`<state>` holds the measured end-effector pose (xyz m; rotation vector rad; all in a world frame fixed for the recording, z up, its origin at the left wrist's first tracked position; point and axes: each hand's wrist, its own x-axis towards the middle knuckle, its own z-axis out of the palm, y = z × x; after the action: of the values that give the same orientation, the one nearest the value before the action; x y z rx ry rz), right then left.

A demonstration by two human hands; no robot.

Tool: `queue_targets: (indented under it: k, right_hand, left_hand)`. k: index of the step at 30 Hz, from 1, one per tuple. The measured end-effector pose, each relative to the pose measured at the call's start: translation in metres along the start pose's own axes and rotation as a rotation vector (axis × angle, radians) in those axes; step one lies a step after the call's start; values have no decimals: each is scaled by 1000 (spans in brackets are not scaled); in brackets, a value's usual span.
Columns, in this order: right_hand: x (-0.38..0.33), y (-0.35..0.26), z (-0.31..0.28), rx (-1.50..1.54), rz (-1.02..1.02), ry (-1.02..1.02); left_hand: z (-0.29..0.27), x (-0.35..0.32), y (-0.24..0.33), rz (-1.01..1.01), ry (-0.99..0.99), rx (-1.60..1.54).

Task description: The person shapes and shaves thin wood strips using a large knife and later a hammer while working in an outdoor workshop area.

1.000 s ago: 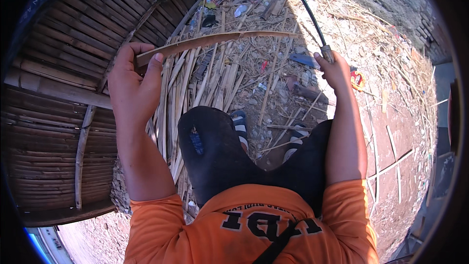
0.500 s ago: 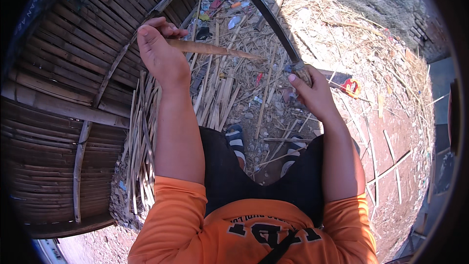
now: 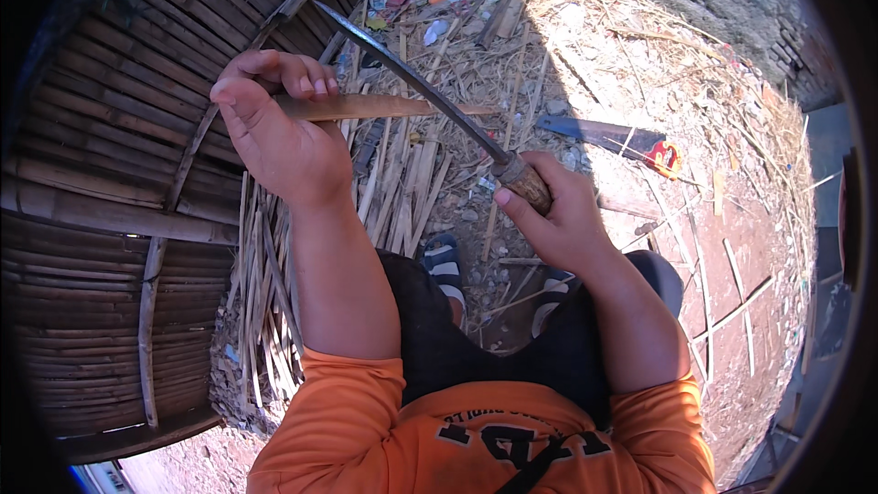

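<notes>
A pale, tapering bamboo strip (image 3: 366,107) reaches rightward from my left hand (image 3: 283,119), whose fingers are closed on its broad end. My right hand (image 3: 553,210) is wrapped round the wooden handle of a machete (image 3: 422,89). The long dark blade slants up and to the left, crossing over the strip in this view. Whether the blade's edge touches the strip I cannot tell. The strip's thin tip ends just right of the blade.
A handsaw (image 3: 604,134) with a red and orange handle lies on the straw-littered ground to the right. Split bamboo strips (image 3: 402,192) are heaped between my feet and the slatted bamboo wall (image 3: 110,155) at left. A brick wall (image 3: 732,0) stands at the back right.
The machete has swung left, its blade now across the bamboo strip instead of beside it. My left hand has shifted slightly left and down, and more of the handsaw shows.
</notes>
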<state>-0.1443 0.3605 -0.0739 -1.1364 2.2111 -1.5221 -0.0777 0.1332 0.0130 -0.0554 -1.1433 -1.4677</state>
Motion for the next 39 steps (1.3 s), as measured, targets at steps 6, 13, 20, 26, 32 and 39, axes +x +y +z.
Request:
queue_targets:
  k: [6,13,20,26,32,39]
  right_hand:
    - [-2,-2,8,-8,42,5]
    - [-7,-12,15,29,-18,23]
    - [-4,-10,15,-105,35,-14]
    - [-2,2,16,-254,48,-72]
    - [-5,-11,9,-102,7,28]
    - [-2,-15,6,-177,28,-61]
  left_hand:
    - [-38,6,4,-50,-301,-186]
    - [-41,1,-3,-171,-611,-177]
    - [-35,-8,-8,-138,-544,-157]
    - [-25,-14,-9,-158,-550,-177]
    - [-30,-15,-8,-121,-550,-130]
    - [-27,-10,1,-122,-629,-117]
